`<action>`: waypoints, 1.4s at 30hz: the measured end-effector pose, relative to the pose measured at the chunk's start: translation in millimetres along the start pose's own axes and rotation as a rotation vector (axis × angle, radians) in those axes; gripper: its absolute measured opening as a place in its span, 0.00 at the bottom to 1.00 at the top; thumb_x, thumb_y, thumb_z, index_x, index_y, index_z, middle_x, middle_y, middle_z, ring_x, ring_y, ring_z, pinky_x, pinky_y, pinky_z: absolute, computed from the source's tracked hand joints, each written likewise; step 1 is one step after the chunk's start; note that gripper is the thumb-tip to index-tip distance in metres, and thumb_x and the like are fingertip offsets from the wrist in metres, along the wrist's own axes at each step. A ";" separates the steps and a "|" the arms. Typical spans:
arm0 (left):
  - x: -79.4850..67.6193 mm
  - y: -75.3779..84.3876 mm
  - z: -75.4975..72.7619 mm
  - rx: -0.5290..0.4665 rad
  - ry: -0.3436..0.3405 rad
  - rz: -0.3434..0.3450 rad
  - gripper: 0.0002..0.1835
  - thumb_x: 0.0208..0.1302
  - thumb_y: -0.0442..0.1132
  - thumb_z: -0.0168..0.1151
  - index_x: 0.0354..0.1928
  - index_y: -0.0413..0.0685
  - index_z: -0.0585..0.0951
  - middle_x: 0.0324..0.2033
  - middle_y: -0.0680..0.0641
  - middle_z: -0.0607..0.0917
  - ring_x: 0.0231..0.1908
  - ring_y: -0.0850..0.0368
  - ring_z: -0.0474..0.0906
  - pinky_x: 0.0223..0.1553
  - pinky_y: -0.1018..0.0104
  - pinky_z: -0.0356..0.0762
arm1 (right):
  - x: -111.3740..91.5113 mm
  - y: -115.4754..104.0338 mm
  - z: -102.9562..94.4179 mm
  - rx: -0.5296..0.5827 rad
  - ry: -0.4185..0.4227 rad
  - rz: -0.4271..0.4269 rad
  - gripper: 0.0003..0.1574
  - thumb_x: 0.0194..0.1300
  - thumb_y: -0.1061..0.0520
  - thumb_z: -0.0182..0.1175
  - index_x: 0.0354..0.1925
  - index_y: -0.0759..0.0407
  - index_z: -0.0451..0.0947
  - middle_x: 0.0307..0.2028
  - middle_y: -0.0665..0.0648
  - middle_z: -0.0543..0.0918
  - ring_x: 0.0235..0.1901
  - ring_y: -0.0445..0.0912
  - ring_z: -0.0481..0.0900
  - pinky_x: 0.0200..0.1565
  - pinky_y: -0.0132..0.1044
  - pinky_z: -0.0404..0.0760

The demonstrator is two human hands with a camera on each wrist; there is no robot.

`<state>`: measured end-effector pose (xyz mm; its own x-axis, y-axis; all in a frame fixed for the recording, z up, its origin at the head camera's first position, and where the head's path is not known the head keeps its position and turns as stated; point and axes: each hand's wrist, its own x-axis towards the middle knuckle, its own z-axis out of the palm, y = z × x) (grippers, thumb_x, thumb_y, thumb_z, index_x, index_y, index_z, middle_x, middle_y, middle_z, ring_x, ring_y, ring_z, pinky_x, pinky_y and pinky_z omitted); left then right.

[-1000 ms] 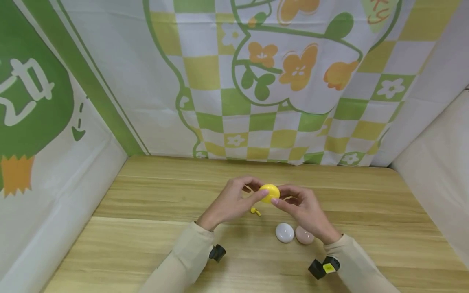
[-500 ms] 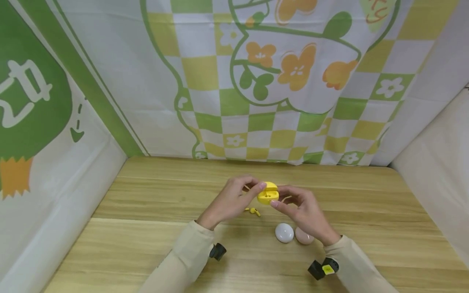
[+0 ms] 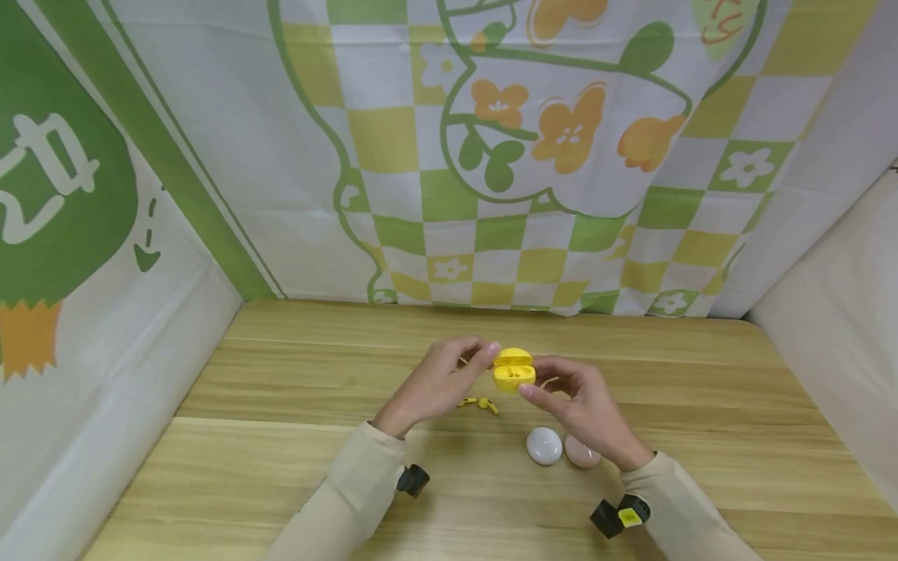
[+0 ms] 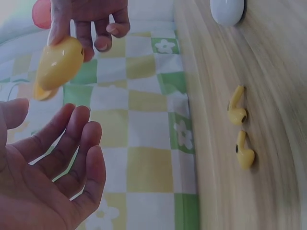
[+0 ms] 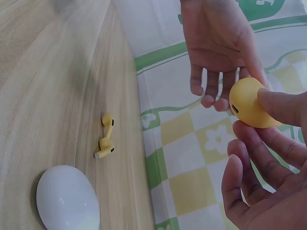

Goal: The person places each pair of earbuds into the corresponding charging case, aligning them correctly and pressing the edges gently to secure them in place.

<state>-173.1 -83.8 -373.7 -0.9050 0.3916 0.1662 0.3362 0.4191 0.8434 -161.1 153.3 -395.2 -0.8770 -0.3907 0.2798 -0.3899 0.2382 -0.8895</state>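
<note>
A yellow earbud charging case (image 3: 514, 380), its lid raised, is held up over the table between thumb and fingers of my right hand (image 3: 585, 405). Its hollow inside faces me in the head view. My left hand (image 3: 442, 382) is beside the case on the left, fingers relaxed and loosely bent, holding nothing; the left wrist view shows a gap between its fingertips and the case. Below it on the table lie two yellow earbuds, one earbud (image 4: 237, 108) close to the other earbud (image 4: 245, 154).
On the wood-grain table (image 3: 281, 460) a glossy white round case (image 3: 544, 446) stands beside a pink round case (image 3: 581, 452), partly behind the right wrist. A patterned cloth backdrop (image 3: 393, 140) hangs along the table's back edge.
The case was closed with both hands on it; its lid has swung up. My left thumb has come off the lid and the left hand has drawn slightly left, uncovering the second earbud.
</note>
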 end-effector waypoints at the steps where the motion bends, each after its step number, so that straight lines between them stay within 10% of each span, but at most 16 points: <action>1: -0.4 -1.6 -0.6 0.006 0.011 -0.010 0.21 0.80 0.54 0.49 0.52 0.47 0.84 0.42 0.52 0.85 0.43 0.54 0.80 0.47 0.57 0.79 | -0.2 0.0 -0.4 -0.002 0.004 0.007 0.16 0.67 0.61 0.68 0.53 0.60 0.83 0.43 0.54 0.86 0.43 0.48 0.83 0.44 0.41 0.83; 26: -1.6 -57.0 13.9 0.379 -0.080 -0.355 0.17 0.63 0.49 0.72 0.41 0.42 0.84 0.39 0.47 0.85 0.36 0.54 0.78 0.43 0.51 0.78 | -3.4 5.2 -2.2 -0.013 0.058 0.059 0.15 0.66 0.62 0.69 0.50 0.64 0.83 0.41 0.57 0.86 0.41 0.46 0.83 0.43 0.36 0.83; 42: 2.5 -62.6 24.7 0.393 -0.084 -0.400 0.12 0.64 0.46 0.72 0.31 0.46 0.82 0.27 0.52 0.80 0.26 0.56 0.74 0.29 0.62 0.72 | -4.7 3.9 -0.7 -0.012 0.042 0.066 0.14 0.66 0.62 0.68 0.49 0.65 0.83 0.42 0.58 0.86 0.39 0.47 0.84 0.43 0.38 0.83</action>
<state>-190.0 -88.9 -438.7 -0.9635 0.1964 -0.1821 0.0574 0.8154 0.5760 -158.7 156.7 -399.8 -0.9119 -0.3359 0.2359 -0.3338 0.2726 -0.9024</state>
